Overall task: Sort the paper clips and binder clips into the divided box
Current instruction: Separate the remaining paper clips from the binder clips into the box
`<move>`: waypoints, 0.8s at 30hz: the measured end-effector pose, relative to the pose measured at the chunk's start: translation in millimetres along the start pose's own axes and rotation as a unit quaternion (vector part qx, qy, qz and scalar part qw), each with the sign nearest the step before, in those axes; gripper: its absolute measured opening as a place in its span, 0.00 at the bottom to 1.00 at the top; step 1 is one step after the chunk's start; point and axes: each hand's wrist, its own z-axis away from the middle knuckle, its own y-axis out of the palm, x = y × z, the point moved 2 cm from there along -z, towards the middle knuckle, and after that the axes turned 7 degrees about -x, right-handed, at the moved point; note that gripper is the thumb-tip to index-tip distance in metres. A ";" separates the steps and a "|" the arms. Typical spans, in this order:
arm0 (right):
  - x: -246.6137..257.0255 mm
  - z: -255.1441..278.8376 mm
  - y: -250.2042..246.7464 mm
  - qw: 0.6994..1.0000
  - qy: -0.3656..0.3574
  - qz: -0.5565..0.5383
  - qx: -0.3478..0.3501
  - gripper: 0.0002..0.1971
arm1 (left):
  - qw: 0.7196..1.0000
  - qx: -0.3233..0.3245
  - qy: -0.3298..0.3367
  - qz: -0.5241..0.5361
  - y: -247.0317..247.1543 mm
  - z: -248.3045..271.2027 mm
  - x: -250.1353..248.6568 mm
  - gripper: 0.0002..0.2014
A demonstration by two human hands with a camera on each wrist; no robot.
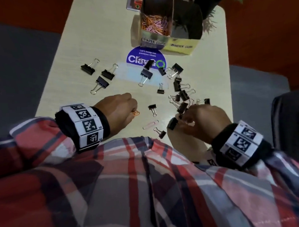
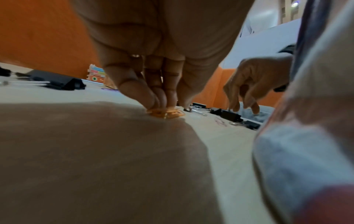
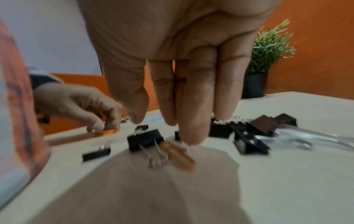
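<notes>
My left hand (image 1: 132,112) (image 2: 165,104) pinches a small bunch of orange paper clips (image 1: 136,113) (image 2: 165,113) against the pale table (image 1: 74,48). My right hand (image 1: 183,118) (image 3: 164,130) reaches down with straight fingers, one fingertip on a copper paper clip (image 3: 179,153), thumb apart. Black binder clips (image 1: 180,93) (image 3: 143,139) lie scattered around it. A pink paper clip (image 1: 150,125) lies between the hands. The divided box (image 1: 154,42) stands at the far side, paper clips (image 1: 154,24) in its left compartment.
More binder clips (image 1: 102,76) lie left of a blue round sticker (image 1: 139,59). A potted plant (image 1: 209,1) (image 3: 268,47) stands behind the box on the right, a sticky-note pack (image 1: 134,1) (image 2: 96,75) on the left. The table's near edge runs under my wrists.
</notes>
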 end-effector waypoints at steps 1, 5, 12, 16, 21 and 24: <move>1.3 5.2 7.9 1.000 0.009 0.007 0.005 0.14 | 1.000 0.008 -0.002 0.000 1.4 0.7 -4.5 0.11; 0.5 10.3 26.8 0.999 0.051 -0.002 -0.012 0.13 | 0.999 0.044 0.015 -0.005 8.3 -4.6 -25.5 0.21; 2.1 -0.7 29.6 0.998 0.060 -0.006 -0.012 0.14 | 0.999 0.024 0.036 -0.023 15.2 -21.2 -43.3 0.07; 1.8 0.0 29.0 0.998 0.066 -0.012 -0.020 0.11 | 1.000 0.021 0.013 -0.003 17.4 -22.1 -39.4 0.06; 1.2 1.8 24.0 0.995 0.092 -0.035 -0.001 0.12 | 0.998 0.043 -0.024 0.042 17.8 -21.2 -34.6 0.08; 9.5 4.6 9.4 0.995 0.088 -0.042 -0.033 0.12 | 0.998 0.052 -0.013 0.041 19.0 -22.2 -34.4 0.09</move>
